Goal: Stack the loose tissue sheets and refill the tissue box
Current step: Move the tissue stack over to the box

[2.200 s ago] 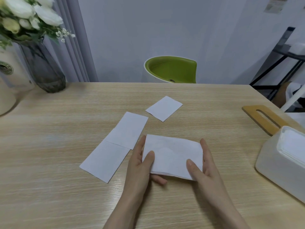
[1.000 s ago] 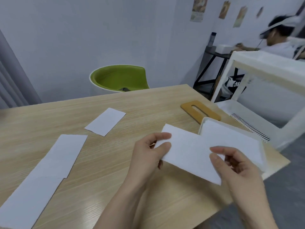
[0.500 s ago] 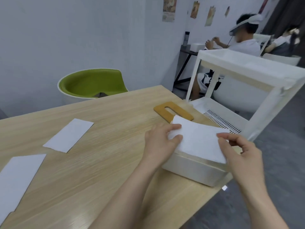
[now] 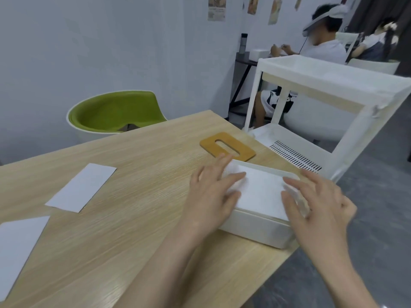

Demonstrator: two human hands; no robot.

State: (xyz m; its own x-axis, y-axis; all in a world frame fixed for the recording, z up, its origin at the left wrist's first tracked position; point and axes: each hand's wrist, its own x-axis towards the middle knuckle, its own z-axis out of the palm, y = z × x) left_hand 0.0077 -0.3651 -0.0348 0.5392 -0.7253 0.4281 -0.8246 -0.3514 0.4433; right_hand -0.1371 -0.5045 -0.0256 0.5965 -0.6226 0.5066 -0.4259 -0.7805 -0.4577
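The white tissue box (image 4: 255,230) stands open at the table's right corner. A stack of white tissue sheets (image 4: 260,190) lies in its top. My left hand (image 4: 213,192) rests on the left end of the stack with straight fingers. My right hand (image 4: 315,201) presses the right end, fingers spread. The box's wooden lid (image 4: 226,146) with a slot lies on the table just behind the box. Two loose tissue sheets stay on the table: one (image 4: 82,187) at mid left, another (image 4: 15,245) at the left edge of the view.
The wooden table (image 4: 133,218) ends close to the right of the box. A white shelf cart (image 4: 329,103) stands beside that edge. A green chair (image 4: 113,114) is behind the table. A seated person (image 4: 320,41) is at the far right.
Both hands carried the tissue stack from the table middle to the right and laid it into the box. They let go of the pinch and now lie flat on the stack.
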